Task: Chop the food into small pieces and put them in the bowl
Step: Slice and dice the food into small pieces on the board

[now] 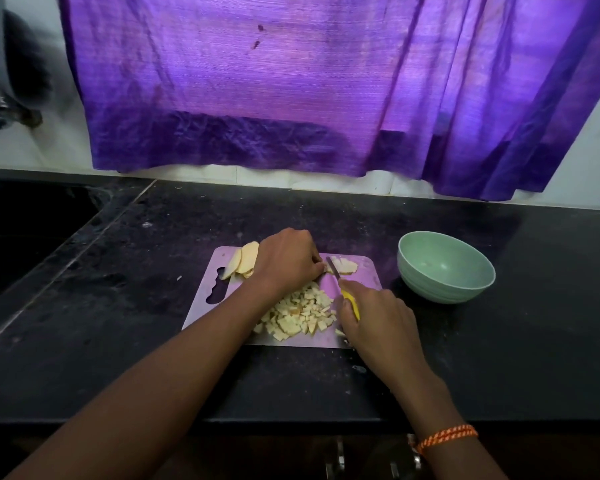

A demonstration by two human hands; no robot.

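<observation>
Dark counter (465, 358) carries the board (368, 268). Left hand (288, 259) pins slices (345, 266); right hand (374, 317) grips the knife (342, 289), blade crossing them.

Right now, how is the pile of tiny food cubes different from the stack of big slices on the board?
The pile of small pale cubes is diced and scattered loosely near the board's front edge; the stack of wide pale slices is uncut, overlapping at the far left corner. The cubes lie between both arms; the slices sit beside the left hand. Both rest on the metal cutting board, none in the bowl.
</observation>
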